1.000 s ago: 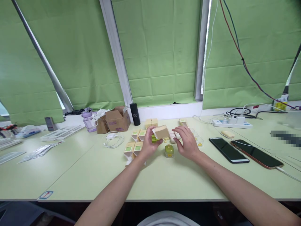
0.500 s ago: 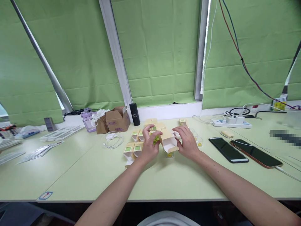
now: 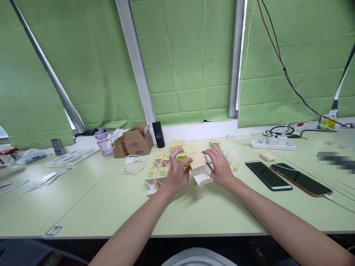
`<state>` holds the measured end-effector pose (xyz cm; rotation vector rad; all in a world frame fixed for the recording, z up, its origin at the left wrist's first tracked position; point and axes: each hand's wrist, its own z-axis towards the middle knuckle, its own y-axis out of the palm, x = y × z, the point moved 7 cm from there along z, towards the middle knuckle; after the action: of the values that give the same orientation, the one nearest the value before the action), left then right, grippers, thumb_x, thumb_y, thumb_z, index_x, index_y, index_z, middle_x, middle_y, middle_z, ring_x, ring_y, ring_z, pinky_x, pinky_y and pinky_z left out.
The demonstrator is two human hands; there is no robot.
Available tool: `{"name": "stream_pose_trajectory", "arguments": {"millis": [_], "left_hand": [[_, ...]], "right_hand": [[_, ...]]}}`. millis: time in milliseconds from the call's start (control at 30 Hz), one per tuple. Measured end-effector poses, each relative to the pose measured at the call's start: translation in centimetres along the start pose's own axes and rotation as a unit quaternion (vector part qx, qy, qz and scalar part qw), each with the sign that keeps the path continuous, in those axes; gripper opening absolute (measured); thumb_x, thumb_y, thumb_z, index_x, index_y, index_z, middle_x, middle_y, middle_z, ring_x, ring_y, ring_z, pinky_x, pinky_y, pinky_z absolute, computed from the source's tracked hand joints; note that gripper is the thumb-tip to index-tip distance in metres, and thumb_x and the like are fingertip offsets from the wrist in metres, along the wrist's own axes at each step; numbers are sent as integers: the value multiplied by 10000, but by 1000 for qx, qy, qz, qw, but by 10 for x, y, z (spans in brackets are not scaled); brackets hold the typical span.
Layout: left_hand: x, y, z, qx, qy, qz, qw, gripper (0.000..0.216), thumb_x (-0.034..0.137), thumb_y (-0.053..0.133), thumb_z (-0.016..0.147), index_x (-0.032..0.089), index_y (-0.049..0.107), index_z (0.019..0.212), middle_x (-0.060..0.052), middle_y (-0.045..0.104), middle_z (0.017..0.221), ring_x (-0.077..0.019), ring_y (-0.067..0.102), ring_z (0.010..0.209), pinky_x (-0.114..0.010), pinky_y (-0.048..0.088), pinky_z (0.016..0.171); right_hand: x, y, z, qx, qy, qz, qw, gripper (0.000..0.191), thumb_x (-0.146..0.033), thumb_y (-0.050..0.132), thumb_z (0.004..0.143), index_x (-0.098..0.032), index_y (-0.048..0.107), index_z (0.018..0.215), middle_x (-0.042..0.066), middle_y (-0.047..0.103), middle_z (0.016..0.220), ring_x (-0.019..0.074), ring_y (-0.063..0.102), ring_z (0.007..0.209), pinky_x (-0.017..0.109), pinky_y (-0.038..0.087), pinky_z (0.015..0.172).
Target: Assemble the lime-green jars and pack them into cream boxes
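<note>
A small cream cardboard box (image 3: 199,166) is held a little above the table, its open end and white inside facing me. My left hand (image 3: 178,170) has its curved fingers and thumb at the box's left side. My right hand (image 3: 219,166) grips the right side, with its fingertips partly hidden behind the box. Behind the left fingers shows a bright green object (image 3: 181,159), whose kind I cannot make out. Left of my hands stand several similar open boxes (image 3: 152,174) with green windows. Clear plastic cases (image 3: 233,165) with yellow spots lie beyond my right hand.
Two phones (image 3: 268,176) lie at the right, near a white power strip (image 3: 273,144). A coiled white cable (image 3: 133,164), a brown carton (image 3: 138,140), a black cylinder (image 3: 158,135) and a purple bottle (image 3: 104,143) stand or lie at the back left.
The box has tilted and shifted slightly toward me and to the right, its open flap now lower. The clear item seen beneath it earlier is hidden. Both hands keep their places.
</note>
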<state>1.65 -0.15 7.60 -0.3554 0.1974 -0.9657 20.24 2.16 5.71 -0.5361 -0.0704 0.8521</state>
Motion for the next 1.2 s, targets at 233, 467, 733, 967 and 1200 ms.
{"name": "stream_pose_trajectory", "arguments": {"millis": [233,467,733,967,1200], "left_hand": [[-4,-6,6,23,-64,-98,993,473,94,648,846,253,522,1273,-146,486,1388,-311,475,1388,-584,446,1167],[-32,-3,3,81,-179,-207,958,495,314,796,856,245,584,1298,-118,504,1309,-303,539,1298,-490,481,1120],[-49,17,-7,60,-319,-383,865,666,485,785,877,239,468,1408,-139,534,1367,-231,670,1088,-378,582,921],[-53,19,-10,72,-336,-364,866,546,514,743,906,221,498,1295,-124,562,1297,-227,652,1127,-361,573,934],[-47,22,-9,36,-362,-350,863,448,563,683,941,232,536,1205,-98,599,1238,-187,670,964,-318,577,818]], "right_hand": [[-1,0,0,0,0,0,1000,474,-123,551,896,-231,535,1358,136,650,1243,359,567,1196,555,519,978],[-3,0,0,-1,4,-2,1000,431,-151,541,936,-233,517,1358,133,636,1251,351,563,1193,553,522,989],[-5,1,-1,-16,6,28,999,487,-192,534,968,-255,453,1444,151,581,1334,356,550,1262,581,524,1035],[-11,1,0,-23,15,105,994,564,-199,520,986,-298,373,1522,163,470,1432,350,518,1344,587,560,1042],[-15,6,-2,-44,41,210,976,577,-185,525,998,-353,375,1529,135,364,1503,271,646,1174,566,600,1029]]}}
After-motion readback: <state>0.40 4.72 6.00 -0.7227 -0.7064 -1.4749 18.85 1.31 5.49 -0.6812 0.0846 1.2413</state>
